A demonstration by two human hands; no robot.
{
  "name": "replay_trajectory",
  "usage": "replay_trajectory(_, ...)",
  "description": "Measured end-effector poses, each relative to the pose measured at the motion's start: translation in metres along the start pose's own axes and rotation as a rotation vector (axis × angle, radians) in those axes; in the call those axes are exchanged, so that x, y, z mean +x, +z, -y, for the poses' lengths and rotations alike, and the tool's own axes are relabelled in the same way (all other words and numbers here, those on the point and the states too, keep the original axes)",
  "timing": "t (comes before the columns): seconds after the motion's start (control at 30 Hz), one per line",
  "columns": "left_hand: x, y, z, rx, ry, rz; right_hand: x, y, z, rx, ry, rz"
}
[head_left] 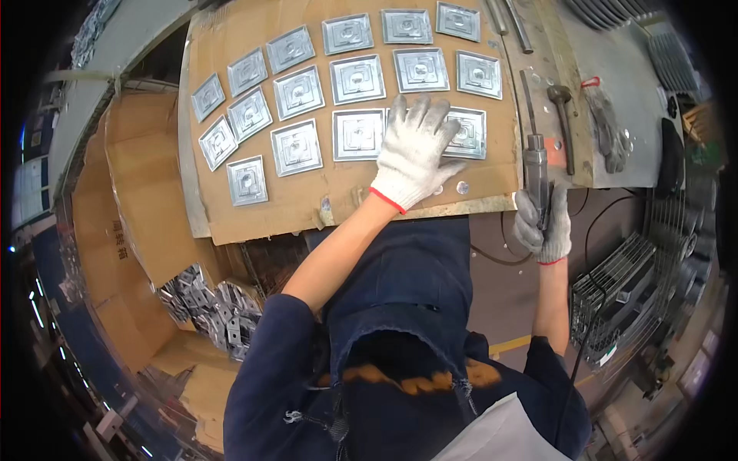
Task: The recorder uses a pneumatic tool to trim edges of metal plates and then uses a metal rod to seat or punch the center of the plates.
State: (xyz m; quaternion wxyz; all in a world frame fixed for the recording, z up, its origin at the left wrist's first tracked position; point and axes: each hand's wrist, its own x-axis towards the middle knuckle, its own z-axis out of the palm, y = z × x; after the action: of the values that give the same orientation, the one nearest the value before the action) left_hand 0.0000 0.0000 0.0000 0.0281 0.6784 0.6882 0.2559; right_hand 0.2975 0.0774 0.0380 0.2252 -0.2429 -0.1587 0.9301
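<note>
Metal plates (357, 78) lie in loose rows across a sheet of cardboard (346, 183) on the bench (550, 65), their square ridged faces up. The left hand (417, 146), in a white glove, is palm down over the near row, its fingers modestly spread and partly covering the right-hand plate there; whether they press on it cannot be told. The right hand (544, 223), just off the near right edge of the cardboard, has its fingers wrapped around a grey power tool (536, 173) whose thin shaft points to the far side. For good control, the left fingers would do best flat and firm near a plate's rim, well clear of the shaft's tip, with the tool gripped squarely and its angle steady; a loose plate could probably skid on cardboard, so light, even pressure seems wise. To the right of the tool lie a hammer (560, 95) and what looks like a grey glove (607, 138). On the left side of the room stands a tall cardboard box (142, 165), with a heap of small metal parts (231, 311) at its near end; on the near right sits a wire basket (619, 296).
</note>
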Motion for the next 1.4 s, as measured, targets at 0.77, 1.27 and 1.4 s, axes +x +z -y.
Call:
replay_trajectory(0.77, -0.006, -0.002, 0.014, -0.024, -0.073, -0.132, -0.009, 0.020, 0.024, -2.141, -0.167, -0.547)
replay_trajectory(1.27, -0.005, -0.002, 0.013, -0.020, -0.065, -0.113, -0.007, 0.034, 0.029, -2.100, -0.117, -0.534)
replay_trajectory(1.4, -0.005, -0.003, 0.014, -0.024, -0.064, -0.114, -0.001, 0.035, 0.028, -2.103, -0.193, -0.467)
